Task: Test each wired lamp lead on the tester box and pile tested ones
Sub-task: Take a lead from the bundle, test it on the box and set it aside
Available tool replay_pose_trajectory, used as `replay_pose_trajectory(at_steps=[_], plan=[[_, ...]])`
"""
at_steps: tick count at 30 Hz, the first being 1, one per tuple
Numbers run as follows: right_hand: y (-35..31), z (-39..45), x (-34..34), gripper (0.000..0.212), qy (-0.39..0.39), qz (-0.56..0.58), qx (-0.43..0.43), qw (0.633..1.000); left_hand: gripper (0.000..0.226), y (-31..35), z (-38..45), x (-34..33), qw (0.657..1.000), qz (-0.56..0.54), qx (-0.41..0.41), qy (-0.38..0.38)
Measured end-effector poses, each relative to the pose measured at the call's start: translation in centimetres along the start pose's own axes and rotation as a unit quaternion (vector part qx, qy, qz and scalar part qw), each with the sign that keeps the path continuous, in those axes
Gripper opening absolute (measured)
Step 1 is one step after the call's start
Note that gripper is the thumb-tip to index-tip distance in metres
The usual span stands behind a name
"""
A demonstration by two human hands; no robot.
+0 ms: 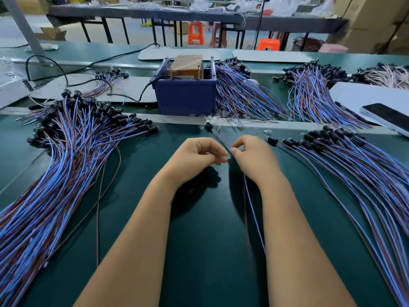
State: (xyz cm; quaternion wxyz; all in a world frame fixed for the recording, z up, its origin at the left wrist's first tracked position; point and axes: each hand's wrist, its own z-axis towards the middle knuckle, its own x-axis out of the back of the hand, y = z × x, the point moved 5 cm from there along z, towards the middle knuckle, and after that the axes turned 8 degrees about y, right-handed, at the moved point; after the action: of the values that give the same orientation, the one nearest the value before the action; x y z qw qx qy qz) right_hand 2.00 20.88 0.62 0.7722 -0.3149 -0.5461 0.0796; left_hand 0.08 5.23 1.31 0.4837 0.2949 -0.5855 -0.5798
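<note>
Green table (199, 240) ran across the view. Phone (388, 117) lay face up on a white sheet (363, 94) at right. Black power cable (66, 72) snaked over the far left. Orange stools (195, 33) and cardboard boxes (376, 23) stood behind, under and beside a long bench (177, 15).

The counter (194, 251) has a dark green top crossed by a pale strip (172, 118) from left to right. At near left lies a big pile of leads (66, 165), blue and brown wires with black sockets at the far end. A second pile (358, 171) fans out at near right. Past the strip, a blue box (185, 97) stands at centre, with more bundles (243, 94) just right of it and further right (309, 94). A phone (389, 117) lies on a white sheet (365, 94) at far right.
</note>
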Motion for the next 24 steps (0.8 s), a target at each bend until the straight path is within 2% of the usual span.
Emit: replay_pose_trajectory(at_steps=[3, 6, 9, 15, 20, 22, 24], plan=[[0.8, -0.5, 0.7, 0.008, 0.007, -0.055, -0.020, 0.998, 0.037, -0.2, -0.1, -0.4, 0.999, 0.030, 0.005, 0.032], [1.6, -1.1, 1.7, 0.014, 0.016, -0.106, -0.039, 0.993, 0.032, -0.1, -0.4, -2.4, 0.991, 0.126, -0.017, 0.050], [3.1, -1.4, 3.3, 0.013, 0.011, -0.127, -0.068, 0.989, 0.029, 0.5, -0.9, -5.5, 0.979, 0.194, -0.059, 0.032], [7.2, -1.8, 7.0, 0.011, -0.002, -0.155, -0.131, 0.979, 0.037, 1.7, -1.0, -12.3, 0.938, 0.324, -0.124, -0.024], [9.2, -2.3, 8.9, 0.014, 0.015, -0.200, -0.162, 0.966, 0.035, 2.3, -1.2, -14.7, 0.936, 0.321, -0.143, -0.036], [8.9, -2.3, 9.0, 0.022, 0.037, -0.214, -0.147, 0.965, 0.033, 2.3, -1.0, -14.2, 0.951, 0.281, -0.130, -0.027], [7.5, -2.2, 8.8, 0.033, 0.077, -0.209, -0.115, 0.968, 0.031, 2.1, -1.1, -13.4, 0.981, 0.180, -0.077, -0.007]])
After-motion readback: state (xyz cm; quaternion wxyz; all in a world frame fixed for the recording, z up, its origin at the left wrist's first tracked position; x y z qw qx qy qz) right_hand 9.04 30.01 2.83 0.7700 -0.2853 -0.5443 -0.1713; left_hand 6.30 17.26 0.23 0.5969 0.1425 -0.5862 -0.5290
